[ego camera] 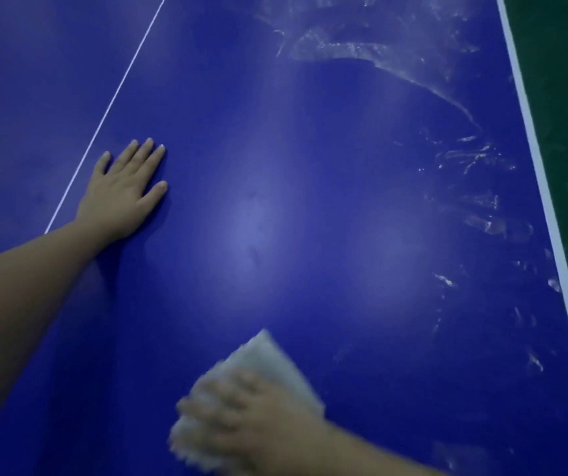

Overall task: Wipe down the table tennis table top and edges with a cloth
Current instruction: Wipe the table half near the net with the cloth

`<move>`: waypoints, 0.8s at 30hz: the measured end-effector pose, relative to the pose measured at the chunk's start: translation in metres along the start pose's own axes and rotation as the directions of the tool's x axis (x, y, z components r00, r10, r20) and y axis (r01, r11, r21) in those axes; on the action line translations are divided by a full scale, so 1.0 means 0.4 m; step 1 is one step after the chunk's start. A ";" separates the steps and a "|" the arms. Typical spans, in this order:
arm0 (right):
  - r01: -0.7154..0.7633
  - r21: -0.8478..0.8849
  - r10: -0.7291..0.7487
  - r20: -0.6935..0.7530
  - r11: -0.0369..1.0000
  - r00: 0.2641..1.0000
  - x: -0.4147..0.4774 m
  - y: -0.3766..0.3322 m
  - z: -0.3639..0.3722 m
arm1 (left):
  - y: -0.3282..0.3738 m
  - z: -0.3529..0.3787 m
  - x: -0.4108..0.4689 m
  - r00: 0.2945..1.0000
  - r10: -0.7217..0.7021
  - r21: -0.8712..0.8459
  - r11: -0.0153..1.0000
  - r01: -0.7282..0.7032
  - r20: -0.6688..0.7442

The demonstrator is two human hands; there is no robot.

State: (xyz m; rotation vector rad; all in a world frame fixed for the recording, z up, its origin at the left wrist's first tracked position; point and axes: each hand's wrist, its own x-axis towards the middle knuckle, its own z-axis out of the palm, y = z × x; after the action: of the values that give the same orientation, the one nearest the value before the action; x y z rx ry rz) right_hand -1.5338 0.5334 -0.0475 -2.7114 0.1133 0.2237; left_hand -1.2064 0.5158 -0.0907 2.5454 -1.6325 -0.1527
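1. A blue table tennis worktop fills the view, with smeared streaks towards its white-lined right edge.
2. The left hand lies flat, grip wide, holding nothing.
3. The right hand sits on a white cloth nearest the camera; blur hides whether its grip closes.
4. The cloth looks soft, light and floppy, probably best bunched under the palm.

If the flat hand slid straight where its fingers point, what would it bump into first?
Probably nothing. The left hand points up the blue table top, nearly alongside the thin white line, so only bare table lies ahead as far as the picture shows. It might brush that line.
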 end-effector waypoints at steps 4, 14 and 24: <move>-0.256 -0.218 0.224 -0.162 0.942 0.961 -0.113 0.183 -0.009 | 0.003 -0.004 -0.002 1.000 0.006 -0.029 1.000 -0.006 0.000; -0.579 -0.147 0.554 -0.181 0.802 0.813 0.005 -0.011 0.056 | 0.119 -0.048 -0.132 0.985 0.109 -0.083 0.989 -0.121 -0.133; -0.517 -0.170 0.510 -0.085 0.839 0.856 -0.139 -0.300 0.167 | 0.274 -0.011 -0.348 0.973 0.227 -0.230 0.946 -0.228 -0.030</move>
State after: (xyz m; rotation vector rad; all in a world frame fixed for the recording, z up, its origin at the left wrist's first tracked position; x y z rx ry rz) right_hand -1.5845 0.6727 -0.0502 -2.8140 0.8826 0.3537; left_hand -1.3620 0.5973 -0.0666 2.1684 -1.7751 -0.2986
